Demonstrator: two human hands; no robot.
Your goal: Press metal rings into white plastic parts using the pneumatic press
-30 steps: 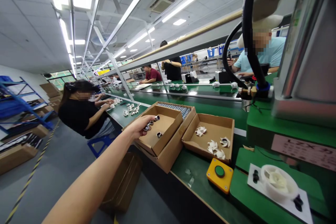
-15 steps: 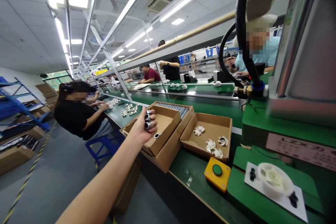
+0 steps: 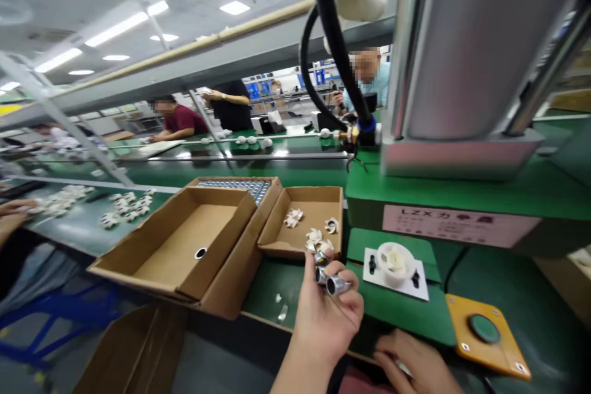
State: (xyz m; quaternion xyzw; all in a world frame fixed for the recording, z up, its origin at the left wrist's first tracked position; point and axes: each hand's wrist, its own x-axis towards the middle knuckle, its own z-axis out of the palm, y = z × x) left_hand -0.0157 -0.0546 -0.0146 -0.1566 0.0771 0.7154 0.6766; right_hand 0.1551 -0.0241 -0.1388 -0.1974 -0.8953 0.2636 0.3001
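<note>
My left hand [image 3: 325, 317] is closed around several short metal sleeves [image 3: 338, 285], shiny and hollow, held above the bench's front edge. Just behind it is a small cardboard box [image 3: 339, 221] with several white fan impellers [image 3: 293, 217] inside. My right hand [image 3: 418, 362] is low at the bottom edge, fingers curled; a bit of something white shows at its fingertips, too small to name. Ahead of it, a round white holder [image 3: 396, 265] containing a white impeller sits on a white plate on the green press base.
A larger cardboard box [image 3: 157, 258] at left has one metal sleeve [image 3: 200, 253] in it, beside a carton of metal sleeves [image 3: 240, 188]. The grey press [image 3: 462, 74] rises at right. A yellow button box [image 3: 489, 335] sits right of the holder. Other people work around the benches.
The view has swung right. My left hand, with the metal sleeves, has moved from over the large cardboard box to in front of the press. My right hand has come into view.
</note>
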